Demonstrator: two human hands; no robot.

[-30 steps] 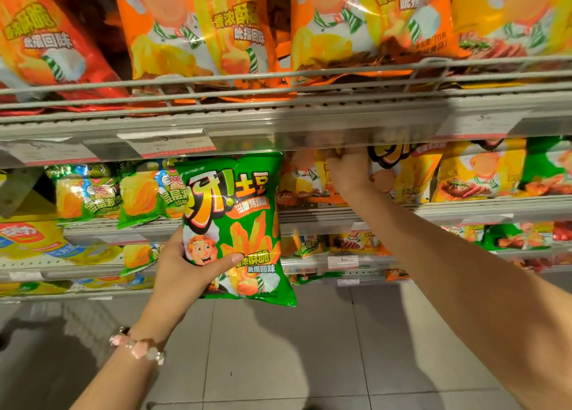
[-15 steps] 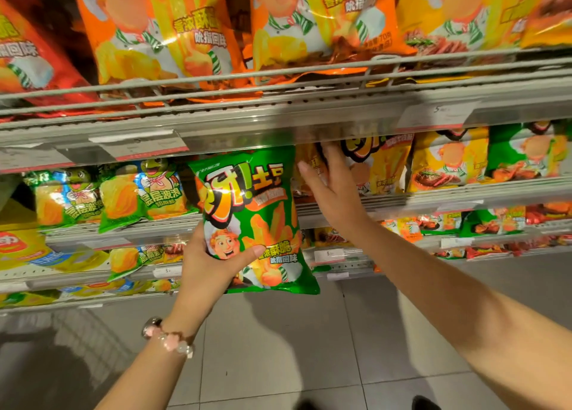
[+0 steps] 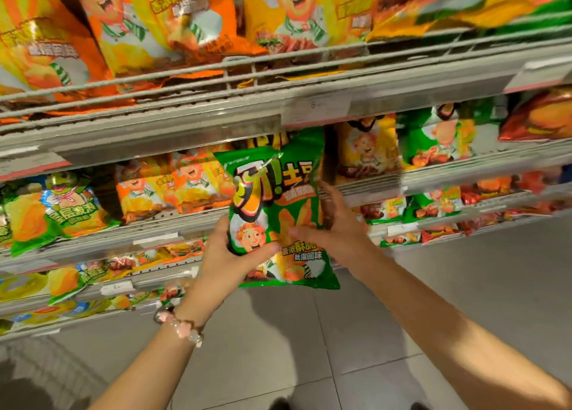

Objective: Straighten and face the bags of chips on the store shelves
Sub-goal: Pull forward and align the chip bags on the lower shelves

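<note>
Green chip bag [image 3: 275,211] upright before middle shelf [image 3: 433,174], off it. Left hand [image 3: 230,255] grips lower left, right hand [image 3: 335,233] apparently pinches right edge. Risk: crushing chips, snagging shelf lip above.

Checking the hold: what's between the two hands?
Head view: only the green bag, with the left hand on its left edge and the right hand on its right.

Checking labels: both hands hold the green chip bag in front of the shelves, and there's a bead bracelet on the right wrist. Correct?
One thing is wrong: the bead bracelet is on the left wrist, as the head view shows. The left hand and right hand do both hold the green chip bag in front of the shelves.
</note>
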